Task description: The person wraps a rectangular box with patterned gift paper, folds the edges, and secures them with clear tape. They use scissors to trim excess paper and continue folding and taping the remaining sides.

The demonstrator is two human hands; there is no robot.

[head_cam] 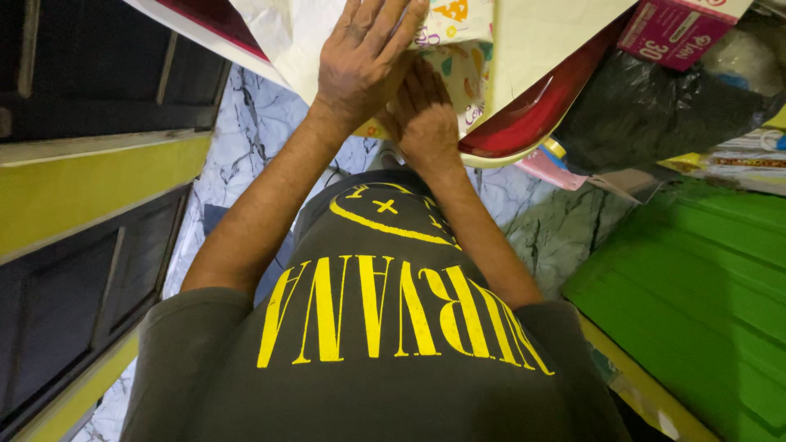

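Pressing patterned paper sheet (pixel 446 49) flat at 12 o'clock: left hand (pixel 364 57) lies palm-down, fingers together and extended; right hand (pixel 422 115) beneath it, fingers hidden, grip cannot be told. Red tray (pixel 532 115) at 2 o'clock. Step looks like smoothing; next move calls for steady pressure.

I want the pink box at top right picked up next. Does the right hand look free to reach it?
Probably not directly. The right hand lies on the patterned paper under the left hand, and a cream board stands between it and the pink box.
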